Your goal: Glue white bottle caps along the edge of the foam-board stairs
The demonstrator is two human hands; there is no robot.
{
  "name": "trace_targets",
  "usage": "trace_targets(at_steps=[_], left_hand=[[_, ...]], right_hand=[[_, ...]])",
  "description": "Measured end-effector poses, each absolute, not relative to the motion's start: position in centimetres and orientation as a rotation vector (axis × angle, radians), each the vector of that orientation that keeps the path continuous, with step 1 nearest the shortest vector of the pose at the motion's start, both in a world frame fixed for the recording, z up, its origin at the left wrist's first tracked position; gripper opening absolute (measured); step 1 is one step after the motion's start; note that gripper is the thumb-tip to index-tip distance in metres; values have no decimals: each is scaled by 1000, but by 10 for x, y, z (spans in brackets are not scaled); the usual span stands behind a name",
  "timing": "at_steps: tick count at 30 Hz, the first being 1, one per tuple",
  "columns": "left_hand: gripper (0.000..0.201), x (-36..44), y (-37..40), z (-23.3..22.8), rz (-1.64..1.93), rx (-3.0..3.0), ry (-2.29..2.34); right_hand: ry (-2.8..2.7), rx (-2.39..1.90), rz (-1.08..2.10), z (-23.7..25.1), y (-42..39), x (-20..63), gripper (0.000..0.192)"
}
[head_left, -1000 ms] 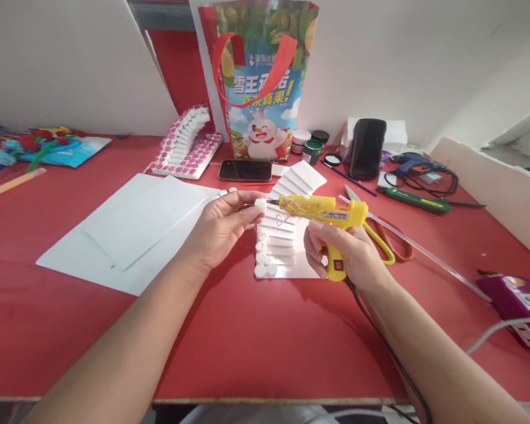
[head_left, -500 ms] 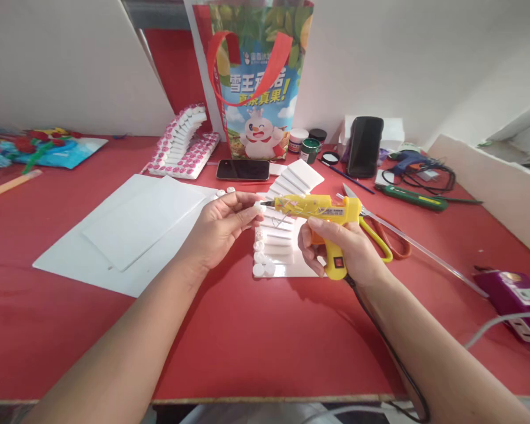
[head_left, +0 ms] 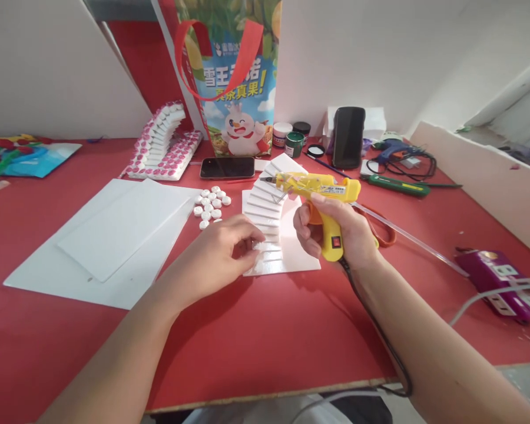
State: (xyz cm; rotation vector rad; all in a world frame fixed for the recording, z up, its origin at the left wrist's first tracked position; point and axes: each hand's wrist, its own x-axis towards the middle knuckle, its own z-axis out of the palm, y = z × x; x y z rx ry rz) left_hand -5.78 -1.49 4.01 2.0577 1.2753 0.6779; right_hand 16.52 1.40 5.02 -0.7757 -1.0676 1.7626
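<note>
My left hand (head_left: 216, 253) rests low at the left edge of a white foam spiral staircase model (head_left: 269, 203), fingers pinched together against the lower steps. The small white disc it held is hidden under the fingertips. My right hand (head_left: 335, 232) grips a yellow glue gun (head_left: 324, 191) by the handle, with its nozzle pointing left above the upper steps. The gun's black cord runs back along my right arm. A cluster of several loose white discs (head_left: 211, 203) lies just left of the model.
White foam sheets (head_left: 115, 229) lie at the left. A second staircase with red-dotted discs (head_left: 161, 147), a flat phone (head_left: 227, 168), a printed bag (head_left: 234, 88) and paint jars (head_left: 294, 141) stand behind. Scissors (head_left: 382, 232), a clear glue stick (head_left: 406, 235) and a purple power strip (head_left: 499, 274) are to the right.
My left hand dropped from the glue gun's nozzle down to the staircase's left edge, taking the disc with it. The glue gun lifted back slightly, and the view shifted right.
</note>
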Motion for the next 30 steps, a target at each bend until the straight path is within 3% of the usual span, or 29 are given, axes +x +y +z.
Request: trace_targets(at_steps=[30], left_hand=[[21, -54, -18, 41, 391, 2558, 1205]], right_hand=[[-1073, -801, 1743, 49, 15, 166, 36]])
